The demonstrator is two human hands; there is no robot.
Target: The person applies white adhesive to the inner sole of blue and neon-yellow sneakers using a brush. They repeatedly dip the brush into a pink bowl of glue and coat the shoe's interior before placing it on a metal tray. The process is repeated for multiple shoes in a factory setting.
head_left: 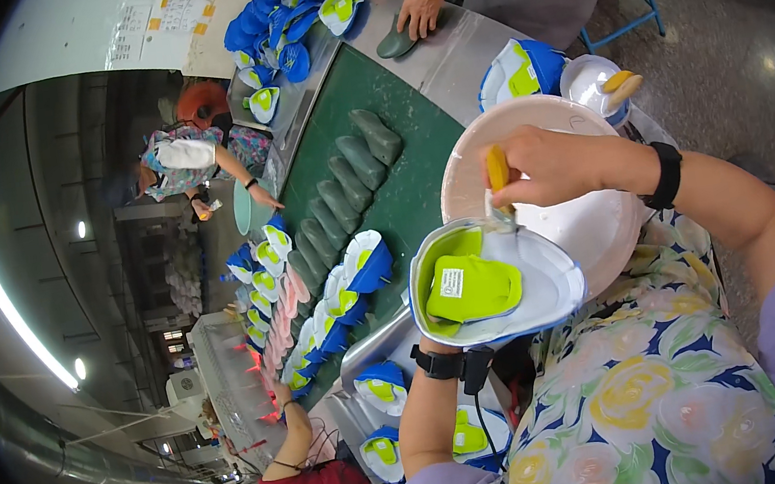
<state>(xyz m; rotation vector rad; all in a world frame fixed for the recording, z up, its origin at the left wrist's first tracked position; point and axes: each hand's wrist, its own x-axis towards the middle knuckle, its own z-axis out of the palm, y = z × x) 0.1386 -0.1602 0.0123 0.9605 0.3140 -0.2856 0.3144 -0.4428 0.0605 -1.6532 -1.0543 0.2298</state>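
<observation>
Shoe upper (pixel 552 283), white-lined, is held up beside the pale basin (pixel 464 154), over the left hand, whose fingers are hidden, grip untellable. The right hand (pixel 549 160) has its fingers clenched around a yellow-handled brush (pixel 497 170); apparently mid-brushing, the next stroke calls for steady support.

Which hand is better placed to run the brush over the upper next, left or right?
Right, I'd judge: the right hand, above the bowl, holds the yellow-handled brush, its tip by the edge of the upper. The left hand is hidden behind the upper, seemingly supporting it.
</observation>
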